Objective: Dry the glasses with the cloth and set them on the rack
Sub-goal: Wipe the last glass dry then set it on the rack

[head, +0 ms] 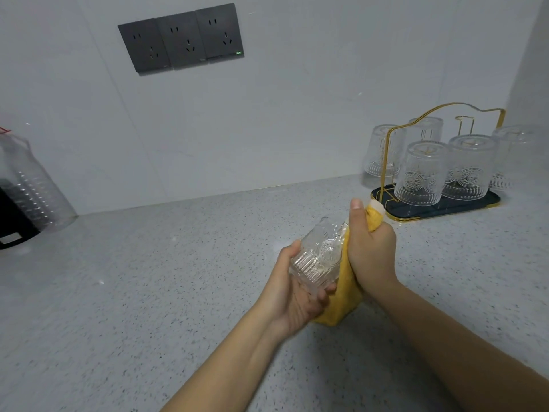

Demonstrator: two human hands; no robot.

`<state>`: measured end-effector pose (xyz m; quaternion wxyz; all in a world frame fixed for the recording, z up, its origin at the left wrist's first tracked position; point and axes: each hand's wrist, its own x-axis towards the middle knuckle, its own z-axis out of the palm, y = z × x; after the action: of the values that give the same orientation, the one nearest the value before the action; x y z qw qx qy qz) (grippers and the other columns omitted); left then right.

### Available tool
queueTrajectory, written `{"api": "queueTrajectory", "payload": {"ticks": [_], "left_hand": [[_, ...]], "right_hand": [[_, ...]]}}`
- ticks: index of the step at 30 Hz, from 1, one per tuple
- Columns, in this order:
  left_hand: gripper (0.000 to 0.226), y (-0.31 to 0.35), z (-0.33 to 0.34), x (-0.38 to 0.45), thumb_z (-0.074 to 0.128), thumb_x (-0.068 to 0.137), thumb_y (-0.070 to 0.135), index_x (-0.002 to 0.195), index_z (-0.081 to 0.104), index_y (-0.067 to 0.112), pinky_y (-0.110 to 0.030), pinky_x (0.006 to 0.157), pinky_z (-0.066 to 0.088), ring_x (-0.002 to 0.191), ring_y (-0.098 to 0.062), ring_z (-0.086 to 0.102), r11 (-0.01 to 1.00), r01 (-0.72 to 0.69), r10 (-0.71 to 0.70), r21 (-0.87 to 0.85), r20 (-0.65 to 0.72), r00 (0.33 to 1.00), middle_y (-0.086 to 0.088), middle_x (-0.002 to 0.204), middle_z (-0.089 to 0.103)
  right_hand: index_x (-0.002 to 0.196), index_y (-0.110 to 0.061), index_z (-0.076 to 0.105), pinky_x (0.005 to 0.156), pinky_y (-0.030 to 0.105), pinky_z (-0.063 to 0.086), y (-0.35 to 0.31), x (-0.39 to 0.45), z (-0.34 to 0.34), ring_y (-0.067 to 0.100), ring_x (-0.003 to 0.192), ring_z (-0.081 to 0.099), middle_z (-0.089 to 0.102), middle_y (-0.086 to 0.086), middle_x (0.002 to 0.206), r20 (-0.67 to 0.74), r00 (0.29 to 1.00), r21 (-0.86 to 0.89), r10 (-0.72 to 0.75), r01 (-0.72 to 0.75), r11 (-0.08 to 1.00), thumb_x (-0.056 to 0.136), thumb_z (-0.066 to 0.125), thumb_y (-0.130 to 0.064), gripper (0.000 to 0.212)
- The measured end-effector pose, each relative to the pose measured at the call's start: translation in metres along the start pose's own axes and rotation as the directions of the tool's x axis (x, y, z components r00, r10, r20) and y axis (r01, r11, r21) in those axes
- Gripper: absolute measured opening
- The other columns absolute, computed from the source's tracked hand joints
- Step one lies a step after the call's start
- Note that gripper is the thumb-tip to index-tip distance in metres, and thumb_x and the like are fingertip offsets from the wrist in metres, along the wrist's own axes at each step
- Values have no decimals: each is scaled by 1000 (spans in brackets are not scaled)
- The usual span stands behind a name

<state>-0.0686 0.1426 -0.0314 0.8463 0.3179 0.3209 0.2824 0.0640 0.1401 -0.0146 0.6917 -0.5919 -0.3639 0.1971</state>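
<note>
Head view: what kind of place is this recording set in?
Probably a home kitchen: a speckled countertop against a tiled wall, a bank of wall sockets, and a gold wire rack holding upturned glasses.

1. Both bare forearms reached forward from the lower edge of the view and converged toward the middle.
2. The left hand (292, 288) was turned palm-up, its fingers curled round a glass (319, 258) lying tilted in it.
3. The right hand (370, 251) was fisted round a yellow cloth (341, 295), thumb pointing up, knuckles facing away.
4. The two hands were close together, the cloth between them.
</note>
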Motion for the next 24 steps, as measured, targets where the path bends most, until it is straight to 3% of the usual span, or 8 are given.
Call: {"api": "queueTrajectory", "payload": {"ticks": [3, 5, 9, 12, 14, 16, 20, 24], "left_hand": [[60, -1, 3, 2, 54, 80, 63, 102, 68, 9, -17, 41, 41, 55, -18, 60, 964, -132, 143, 232, -28, 989, -14, 79, 65], [60, -4, 9, 0, 67, 77, 55, 118, 53, 15, -21, 48, 48, 65, -13, 65, 850, -281, 341, 446, -57, 938, -9, 92, 67], [59, -13, 4, 1, 74, 69, 44, 114, 39, 30, -19, 68, 54, 86, -6, 66, 595, -370, 596, 714, -82, 799, 5, 104, 64], [46, -8, 4, 3, 71, 79, 43, 111, 48, 19, -18, 47, 44, 68, -15, 65, 702, -384, 547, 600, -109, 830, -7, 92, 68], [38, -3, 3, 1, 57, 90, 47, 106, 61, 13, -17, 38, 37, 53, -17, 58, 917, -249, 299, 312, -124, 946, -12, 80, 65], [51, 0, 3, -1, 49, 88, 55, 90, 73, 11, -14, 33, 35, 46, -16, 55, 998, -49, 51, 50, -27, 998, -16, 81, 61], [60, -1, 2, 4, 42, 87, 62, 99, 69, 10, -19, 43, 41, 53, -18, 61, 955, -124, 140, 269, -39, 989, -14, 79, 64], [65, -9, 0, 5, 70, 69, 46, 122, 37, 31, -20, 63, 53, 80, -9, 66, 684, -328, 476, 652, -59, 877, 2, 105, 64]], "right_hand": [[48, -20, 35, 40, 21, 31, -1, 4, -2, 4, 37, 36, 37, -9, 39, -41, 998, 23, 55, -54, 998, 92, 46, -43, 51], [49, -19, 34, 45, 25, 30, -3, 8, -4, 11, 43, 38, 36, -3, 45, -64, 992, 25, 112, -111, 994, 93, 45, -43, 52], [50, -18, 35, 48, 27, 31, -3, 8, -4, 14, 46, 39, 37, -1, 47, -63, 986, 10, 154, -153, 988, 94, 43, -45, 52], [49, -18, 36, 48, 26, 32, -3, 7, -3, 14, 45, 40, 38, -2, 46, -50, 991, 5, 123, -122, 992, 93, 43, -46, 52], [47, -19, 35, 42, 22, 33, -1, 5, -2, 7, 40, 39, 37, -7, 41, -38, 998, 2, 59, -59, 998, 92, 45, -44, 52], [45, -21, 35, 36, 16, 29, 1, 3, -1, 3, 33, 36, 34, -10, 34, -20, 1000, 6, -3, 3, 1000, 92, 48, -41, 52], [47, -21, 36, 35, 14, 30, 1, 6, -2, 2, 33, 38, 36, -9, 37, -54, 998, 34, 40, -38, 999, 92, 47, -42, 51], [49, -19, 36, 45, 25, 31, 1, 11, -4, 12, 43, 39, 37, -2, 46, -69, 991, 20, 114, -113, 993, 93, 44, -45, 52]]}}
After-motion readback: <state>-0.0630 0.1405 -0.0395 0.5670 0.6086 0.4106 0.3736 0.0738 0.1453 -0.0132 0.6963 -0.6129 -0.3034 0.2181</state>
